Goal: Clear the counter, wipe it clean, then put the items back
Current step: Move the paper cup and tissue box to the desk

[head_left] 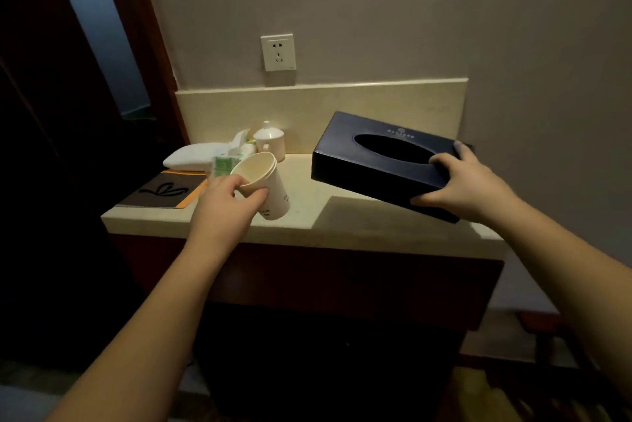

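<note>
My left hand [228,202] grips a white paper cup [270,189] by its rim and tilts it above the pale stone counter [307,216]. A dark blue tissue box [376,158] with an oval slot is held by my right hand [465,182] at its near right end, lifted and tilted over the counter's right half. At the back left lie a folded white towel [191,156], a white lidded mug [270,141], some small green and white packets [224,165] and a dark booklet with an orange edge [164,191].
A wall socket [278,52] sits above the counter's low backsplash [321,107]. A dark wooden door frame [150,45] rises at the left. Below the counter is a dark cabinet front [342,285].
</note>
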### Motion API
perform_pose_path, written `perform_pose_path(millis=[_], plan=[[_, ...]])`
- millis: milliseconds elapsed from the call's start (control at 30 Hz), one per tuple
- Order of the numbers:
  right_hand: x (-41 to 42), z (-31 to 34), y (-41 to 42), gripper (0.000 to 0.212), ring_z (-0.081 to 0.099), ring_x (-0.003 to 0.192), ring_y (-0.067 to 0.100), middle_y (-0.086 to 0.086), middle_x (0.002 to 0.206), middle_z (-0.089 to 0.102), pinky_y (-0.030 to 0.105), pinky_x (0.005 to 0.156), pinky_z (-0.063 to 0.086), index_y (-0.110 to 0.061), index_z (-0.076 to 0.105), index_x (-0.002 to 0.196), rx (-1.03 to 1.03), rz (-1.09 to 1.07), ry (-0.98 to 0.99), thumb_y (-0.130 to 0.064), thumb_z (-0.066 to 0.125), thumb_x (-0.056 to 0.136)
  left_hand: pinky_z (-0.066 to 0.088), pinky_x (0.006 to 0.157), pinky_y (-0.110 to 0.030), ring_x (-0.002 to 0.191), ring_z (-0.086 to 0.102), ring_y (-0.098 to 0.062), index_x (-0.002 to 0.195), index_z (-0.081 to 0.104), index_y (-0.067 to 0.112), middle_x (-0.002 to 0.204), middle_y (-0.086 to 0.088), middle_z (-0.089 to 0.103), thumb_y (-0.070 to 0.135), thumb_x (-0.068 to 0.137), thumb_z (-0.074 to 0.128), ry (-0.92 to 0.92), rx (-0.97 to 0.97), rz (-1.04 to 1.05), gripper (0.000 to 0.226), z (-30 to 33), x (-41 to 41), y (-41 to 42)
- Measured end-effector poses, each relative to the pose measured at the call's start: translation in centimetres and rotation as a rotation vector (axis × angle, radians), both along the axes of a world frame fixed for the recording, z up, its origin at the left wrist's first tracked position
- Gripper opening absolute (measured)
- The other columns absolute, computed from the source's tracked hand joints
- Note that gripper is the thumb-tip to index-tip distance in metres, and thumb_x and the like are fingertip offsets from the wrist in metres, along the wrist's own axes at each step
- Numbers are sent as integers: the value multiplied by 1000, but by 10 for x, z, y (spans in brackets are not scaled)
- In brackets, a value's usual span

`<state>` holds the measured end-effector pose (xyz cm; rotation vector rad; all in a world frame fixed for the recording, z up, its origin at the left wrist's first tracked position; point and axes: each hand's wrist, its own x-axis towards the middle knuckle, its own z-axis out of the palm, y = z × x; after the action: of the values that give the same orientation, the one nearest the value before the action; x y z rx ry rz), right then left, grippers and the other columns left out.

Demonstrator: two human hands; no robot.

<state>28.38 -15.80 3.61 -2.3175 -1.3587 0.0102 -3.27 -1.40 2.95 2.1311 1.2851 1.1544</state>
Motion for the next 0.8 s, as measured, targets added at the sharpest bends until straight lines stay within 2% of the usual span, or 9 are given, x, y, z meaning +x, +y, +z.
perform_pose_path(millis=[133, 333, 500, 700, 800], plan=[[-16, -14, -65, 71, 36, 133, 34, -2, 159, 4, 45, 99, 45, -32, 45, 129, 62, -29, 60, -53, 76, 69, 35, 73, -32, 96, 52, -17, 88, 65, 17, 99, 3, 56, 32, 85, 66, -61, -31, -44, 16, -13, -5, -33], [-29, -50, -145, 70, 32, 135, 32, -6, 160, 1, 47, 105, 40, -35, 46, 126, 25, -141, 85, -52, 78, 66, 37, 68, -30, 90, 55, -17, 86, 63, 16, 93, 4, 57, 29, 85, 69, -88, -44, -110, 14, -41, 3, -71], [-27, -87, -204, 72, 31, 136, 31, -7, 159, -1, 47, 105, 40, -35, 44, 130, -41, -241, 107, -56, 75, 68, 34, 66, -13, 91, 50, -13, 85, 60, 18, 89, 12, 52, 24, 86, 68, -47, -82, -197, 10, -61, 36, -108], [-8, -128, -282, 70, 25, 138, 33, -5, 159, -3, 46, 105, 36, -37, 42, 130, -103, -365, 152, -54, 75, 70, 35, 67, -22, 101, 48, -13, 89, 59, 20, 105, 7, 53, 28, 88, 65, 37, -145, -318, 10, -82, 93, -167], [4, -150, -332, 70, 26, 137, 33, -4, 160, -3, 47, 104, 38, -36, 44, 128, -118, -409, 209, -55, 75, 69, 37, 75, -30, 105, 49, -14, 90, 61, 19, 109, 6, 53, 28, 88, 65, 65, -178, -388, 10, -93, 126, -205]])
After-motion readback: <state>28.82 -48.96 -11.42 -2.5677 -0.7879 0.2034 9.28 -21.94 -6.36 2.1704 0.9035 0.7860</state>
